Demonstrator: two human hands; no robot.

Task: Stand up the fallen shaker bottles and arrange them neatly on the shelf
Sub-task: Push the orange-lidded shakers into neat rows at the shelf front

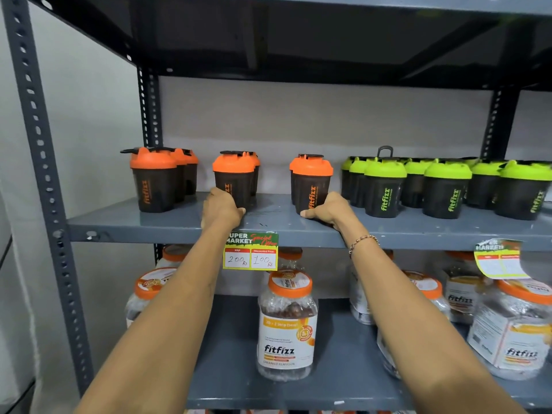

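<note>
Dark shaker bottles stand upright on the grey metal shelf. Orange-lidded ones form three short rows: a left row, a middle row and a right row. My left hand grips the base of the front middle orange shaker. My right hand grips the base of the front right orange shaker. To the right, several green-lidded shakers stand close together. No shaker lies on its side in view.
A price tag hangs from the shelf's front edge between my arms, another at the right. The shelf below holds clear jars with orange lids. A perforated upright post bounds the left side.
</note>
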